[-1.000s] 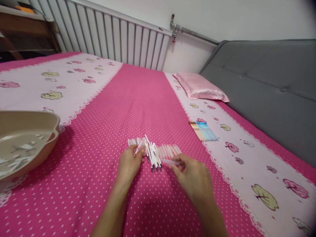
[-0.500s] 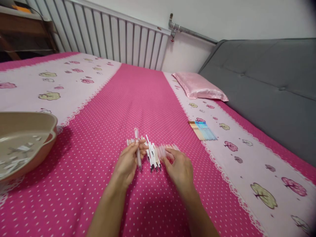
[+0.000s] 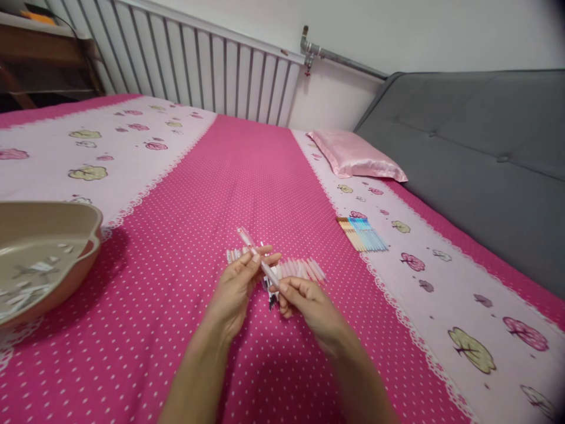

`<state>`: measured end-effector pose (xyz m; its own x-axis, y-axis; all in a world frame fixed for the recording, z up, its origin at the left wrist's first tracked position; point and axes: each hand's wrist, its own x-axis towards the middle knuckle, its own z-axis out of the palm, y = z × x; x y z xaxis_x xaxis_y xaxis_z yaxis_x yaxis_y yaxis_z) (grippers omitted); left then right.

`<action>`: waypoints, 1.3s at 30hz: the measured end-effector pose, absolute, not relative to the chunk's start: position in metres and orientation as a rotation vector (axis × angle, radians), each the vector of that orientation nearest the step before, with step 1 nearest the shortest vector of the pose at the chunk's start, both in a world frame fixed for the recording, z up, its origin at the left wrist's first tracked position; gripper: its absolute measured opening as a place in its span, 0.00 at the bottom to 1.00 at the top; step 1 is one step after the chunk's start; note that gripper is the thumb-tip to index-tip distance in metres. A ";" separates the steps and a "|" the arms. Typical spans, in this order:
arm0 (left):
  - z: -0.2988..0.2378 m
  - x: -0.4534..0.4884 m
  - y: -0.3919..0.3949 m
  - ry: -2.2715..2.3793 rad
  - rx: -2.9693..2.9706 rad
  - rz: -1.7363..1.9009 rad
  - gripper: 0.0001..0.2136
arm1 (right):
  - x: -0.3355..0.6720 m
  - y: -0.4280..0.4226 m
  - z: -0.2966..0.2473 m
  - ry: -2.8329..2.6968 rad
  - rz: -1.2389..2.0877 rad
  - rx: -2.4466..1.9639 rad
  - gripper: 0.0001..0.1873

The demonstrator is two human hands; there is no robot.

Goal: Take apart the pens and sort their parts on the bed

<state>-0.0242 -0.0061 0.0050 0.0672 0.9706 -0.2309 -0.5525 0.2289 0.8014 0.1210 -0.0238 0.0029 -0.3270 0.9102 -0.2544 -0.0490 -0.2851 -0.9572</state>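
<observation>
The 2 bare forearms [image 3: 197, 365] narrow to slim wrists [image 3: 218, 334] and bare hands [image 3: 235, 291] with slender fingers [image 3: 304, 285].

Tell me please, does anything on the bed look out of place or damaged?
Nothing looks damaged. Only the thin white sticks look slightly untidy: their dark tips end unevenly, whereas the pink pens beside them lie roughly in a row.

A slim, pale pink pen [image 3: 268, 271] slants, far end leftward, over dark-tipped white refills [image 3: 271, 296].

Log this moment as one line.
Left hand: slim translucent pink pen | right hand: same pen's near end | nearby: pale pink pen row
</observation>
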 end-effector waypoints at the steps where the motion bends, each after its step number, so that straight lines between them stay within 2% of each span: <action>1: 0.004 -0.026 -0.006 0.869 0.615 1.249 0.12 | 0.123 -0.023 0.004 -1.203 1.713 -1.160 0.14; 6: 0.003 -0.026 -0.005 0.869 0.648 1.273 0.11 | 0.125 -0.019 0.002 -1.176 1.660 -1.179 0.15; 23: 0.003 -0.018 -0.002 0.957 0.498 1.370 0.10 | 0.113 -0.027 0.003 -1.579 1.041 -1.451 0.17; 25: 0.003 -0.019 -0.001 0.942 0.509 1.378 0.09 | 0.113 -0.027 0.003 -1.551 1.113 -1.403 0.17; 32: 0.006 -0.028 -0.006 0.795 0.655 1.220 0.11 | 0.117 -0.026 0.007 -1.117 1.866 -1.065 0.20; 36: 0.008 -0.027 -0.008 0.777 0.691 1.201 0.10 | 0.118 -0.026 0.007 -1.016 1.946 -0.997 0.19; 39: 0.008 -0.024 -0.008 0.800 0.698 1.232 0.09 | 0.117 -0.025 0.005 -1.071 1.853 -1.027 0.18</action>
